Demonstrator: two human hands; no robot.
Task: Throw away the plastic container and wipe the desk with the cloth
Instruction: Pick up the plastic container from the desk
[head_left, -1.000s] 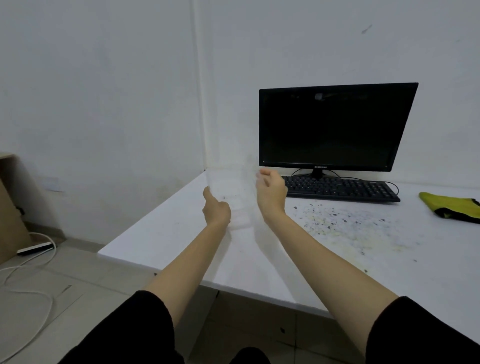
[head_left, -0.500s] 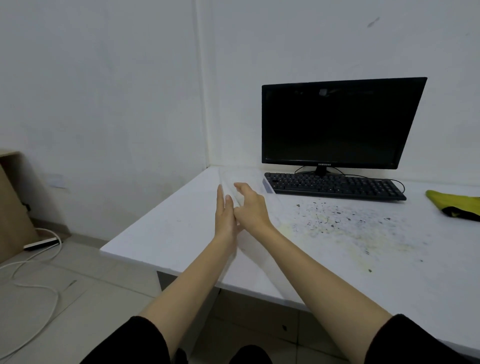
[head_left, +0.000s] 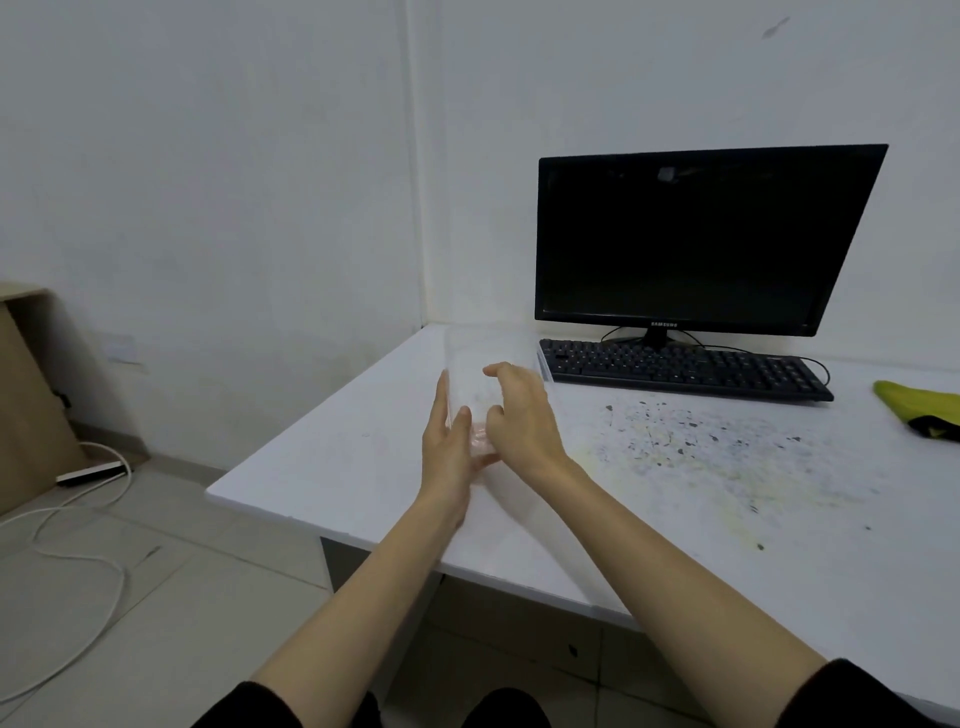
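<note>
A clear plastic container (head_left: 480, 358), almost see-through, is held upright above the left part of the white desk (head_left: 332, 457). My left hand (head_left: 447, 447) presses flat against its left side with straight fingers. My right hand (head_left: 522, 415) grips its right side with curled fingers and thumb. Dark specks and yellowish stains (head_left: 701, 447) cover the desk in front of the keyboard. A yellow-green cloth (head_left: 922, 410) with a black edge lies at the far right, partly cut off by the frame.
A black monitor (head_left: 696, 234) and a black keyboard (head_left: 680, 366) stand at the back of the desk near the wall corner. On the floor to the left lie a white cable (head_left: 78, 561), a power strip (head_left: 91, 473) and a cardboard box (head_left: 26, 395).
My hands have come closer together, squeezing the container between them. The left hand went from curled to flat. The hands have hardly moved in the last half second.
</note>
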